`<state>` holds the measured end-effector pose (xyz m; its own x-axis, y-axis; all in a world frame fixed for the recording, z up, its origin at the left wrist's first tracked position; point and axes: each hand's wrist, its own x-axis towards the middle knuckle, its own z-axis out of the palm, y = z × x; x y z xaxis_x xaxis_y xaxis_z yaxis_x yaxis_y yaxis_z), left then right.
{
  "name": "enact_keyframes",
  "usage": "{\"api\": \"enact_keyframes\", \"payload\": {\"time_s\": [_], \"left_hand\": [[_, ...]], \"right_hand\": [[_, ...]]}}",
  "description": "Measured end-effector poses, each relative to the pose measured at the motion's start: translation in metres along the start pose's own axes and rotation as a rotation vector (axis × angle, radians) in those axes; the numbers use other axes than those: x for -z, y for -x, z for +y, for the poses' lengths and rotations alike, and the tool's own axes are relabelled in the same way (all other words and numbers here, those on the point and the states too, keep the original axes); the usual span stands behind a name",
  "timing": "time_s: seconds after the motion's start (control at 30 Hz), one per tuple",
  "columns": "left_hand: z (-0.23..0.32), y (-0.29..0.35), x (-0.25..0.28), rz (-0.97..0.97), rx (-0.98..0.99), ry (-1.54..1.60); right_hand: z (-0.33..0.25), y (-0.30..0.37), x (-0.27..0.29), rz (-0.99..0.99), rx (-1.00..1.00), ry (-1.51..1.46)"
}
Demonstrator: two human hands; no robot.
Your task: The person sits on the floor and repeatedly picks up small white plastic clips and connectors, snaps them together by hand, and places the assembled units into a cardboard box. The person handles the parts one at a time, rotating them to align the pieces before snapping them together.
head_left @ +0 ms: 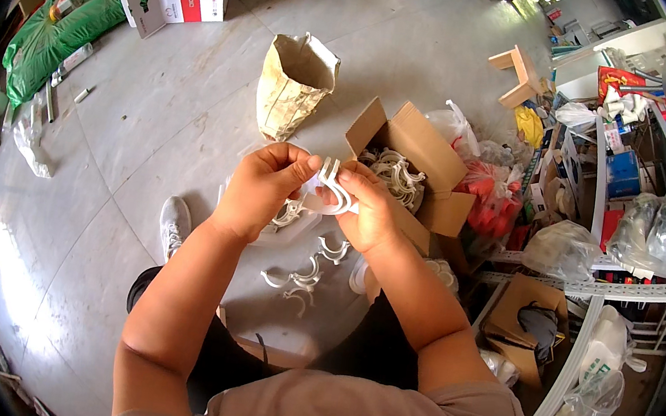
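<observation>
In front of me, a white curved plastic pipe clip [335, 193] is held up between both hands. My right hand [368, 212] grips it from the right, thumb and fingers closed on its side. My left hand [263, 187] pinches at its upper left end, thumb against the bent forefinger. It may be more than one clip nested together; I cannot tell. Below the hands, several loose white clips [308, 270] lie on the floor between my legs. A clear plastic container [294, 235] with more clips is partly hidden behind my left hand.
An open cardboard box [446, 165] full of white clips stands just beyond my right hand. A tan sack [293, 97] stands open ahead. Crowded shelves [542, 283] with bags and boxes run along the right. Farther off are a small wooden stool [520, 77] and a green bag [67, 21].
</observation>
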<state>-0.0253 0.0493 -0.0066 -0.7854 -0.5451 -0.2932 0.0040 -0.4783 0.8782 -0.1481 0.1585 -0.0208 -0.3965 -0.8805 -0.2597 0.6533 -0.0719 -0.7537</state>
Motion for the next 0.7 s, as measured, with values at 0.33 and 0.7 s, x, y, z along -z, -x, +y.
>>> {"api": "enact_keyframes", "payload": {"time_s": [0.33, 0.7], "left_hand": [[0.0058, -0.0001, 0.0014, -0.061, -0.039, -0.071], [-0.0009, -0.0008, -0.0029, -0.084, -0.28, -0.177]], "right_hand": [[-0.0055, 0.001, -0.0028, 0.014, 0.035, 0.085], [-0.0081, 0.0021, -0.001, 0.028, -0.185, -0.136]]}}
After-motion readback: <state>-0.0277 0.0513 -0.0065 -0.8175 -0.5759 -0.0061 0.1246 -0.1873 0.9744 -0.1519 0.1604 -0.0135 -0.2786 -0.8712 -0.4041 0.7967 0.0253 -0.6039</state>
